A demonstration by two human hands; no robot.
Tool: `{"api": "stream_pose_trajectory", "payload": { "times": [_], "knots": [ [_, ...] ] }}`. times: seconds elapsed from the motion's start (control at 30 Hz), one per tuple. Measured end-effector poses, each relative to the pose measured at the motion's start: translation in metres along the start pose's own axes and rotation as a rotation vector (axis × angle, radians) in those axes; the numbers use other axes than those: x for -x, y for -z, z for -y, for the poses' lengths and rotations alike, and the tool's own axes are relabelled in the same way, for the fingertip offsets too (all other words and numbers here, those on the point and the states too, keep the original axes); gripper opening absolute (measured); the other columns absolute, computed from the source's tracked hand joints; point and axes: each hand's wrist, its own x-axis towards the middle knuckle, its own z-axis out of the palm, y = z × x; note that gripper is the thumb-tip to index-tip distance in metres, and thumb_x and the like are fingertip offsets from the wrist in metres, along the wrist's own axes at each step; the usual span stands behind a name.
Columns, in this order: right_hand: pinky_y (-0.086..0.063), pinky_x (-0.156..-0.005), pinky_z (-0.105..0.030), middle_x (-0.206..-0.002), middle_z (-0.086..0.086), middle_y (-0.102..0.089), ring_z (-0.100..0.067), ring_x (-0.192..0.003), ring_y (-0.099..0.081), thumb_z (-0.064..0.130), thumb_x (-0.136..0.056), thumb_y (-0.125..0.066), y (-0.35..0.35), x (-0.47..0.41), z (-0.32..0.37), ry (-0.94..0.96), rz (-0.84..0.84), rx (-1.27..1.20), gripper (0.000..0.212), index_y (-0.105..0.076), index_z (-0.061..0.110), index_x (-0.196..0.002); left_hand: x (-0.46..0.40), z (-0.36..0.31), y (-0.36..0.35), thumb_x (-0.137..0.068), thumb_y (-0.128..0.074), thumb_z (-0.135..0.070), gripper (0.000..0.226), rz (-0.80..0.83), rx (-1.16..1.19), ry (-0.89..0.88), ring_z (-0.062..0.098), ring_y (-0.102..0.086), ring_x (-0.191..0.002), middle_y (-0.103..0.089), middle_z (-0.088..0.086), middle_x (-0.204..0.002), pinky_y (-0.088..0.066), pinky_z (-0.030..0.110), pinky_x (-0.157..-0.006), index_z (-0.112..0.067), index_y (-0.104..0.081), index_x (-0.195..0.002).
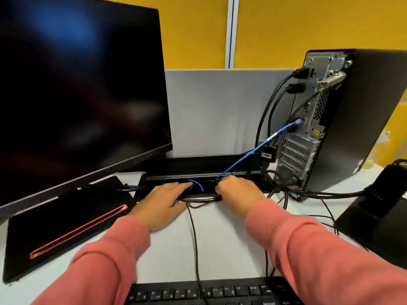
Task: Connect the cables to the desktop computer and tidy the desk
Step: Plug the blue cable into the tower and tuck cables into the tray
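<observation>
While the left hand lies flat with straight fingers at the cable slot, the right hand — just beside it — pinches the blue cable, which runs up-right to the desktop computer

The monitor screen is glossy black. The desktop computer shows a perforated bare-metal back panel. The sleeves are ribbed pink knit cloth, the counter smooth matt white.

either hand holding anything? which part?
Right hand grips the blue cable at its slack low end by the cable tray. Left hand lies flat, holding nothing.
</observation>
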Motion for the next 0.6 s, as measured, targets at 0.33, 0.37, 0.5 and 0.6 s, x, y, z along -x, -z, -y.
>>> {"api": "stream_pose_trajectory", "payload": {
  "times": [0.33, 0.37, 0.5, 0.6],
  "knots": [
    [-0.043, -0.074, -0.04, -0.121, -0.01, -0.064, -0.036, -0.112, -0.063, 0.004, -0.099, -0.044, 0.001, -0.05, -0.009, -0.018, 0.019, 0.226, 0.032, -0.059, 0.011, -0.126, -0.017, -0.007, -0.013, -0.108, -0.027, -0.049, 0.044, 0.073, -0.043, -0.022, 0.015, -0.045, -0.128, -0.055, -0.01, -0.134, -0.026, 0.042, -0.116, -0.04, -0.036, -0.151],
    [-0.046, -0.075, -0.041, -0.121, -0.01, -0.064, -0.036, -0.112, -0.064, 0.004, -0.099, -0.045, 0.001, -0.051, -0.009, -0.012, 0.021, 0.237, 0.031, -0.059, 0.011, -0.127, -0.022, -0.01, -0.014, -0.108, -0.025, -0.048, 0.042, 0.085, -0.058, 0.009, 0.017, -0.049, -0.123, -0.057, -0.008, -0.129, -0.03, 0.043, -0.112, -0.038, -0.04, -0.147],
    [-0.052, -0.079, -0.041, -0.12, -0.009, -0.064, -0.035, -0.109, -0.064, 0.004, -0.099, -0.047, -0.001, -0.056, -0.014, 0.012, 0.055, 0.232, 0.031, -0.06, 0.011, -0.126, -0.04, -0.022, -0.013, -0.109, -0.018, -0.046, 0.037, 0.147, -0.106, 0.121, 0.027, -0.055, -0.116, -0.063, 0.0, -0.124, -0.037, 0.049, -0.101, -0.029, -0.05, -0.113],
    [-0.046, -0.069, -0.036, -0.118, -0.009, -0.063, -0.034, -0.106, -0.065, 0.003, -0.093, -0.049, -0.001, -0.054, -0.02, 0.005, 0.119, 0.111, 0.036, -0.062, 0.016, -0.124, -0.058, -0.021, -0.01, -0.101, -0.013, -0.051, 0.049, 0.221, -0.136, 0.21, 0.029, -0.058, -0.121, -0.064, 0.001, -0.13, -0.04, 0.048, -0.102, -0.03, -0.057, -0.105]
  ]
}}
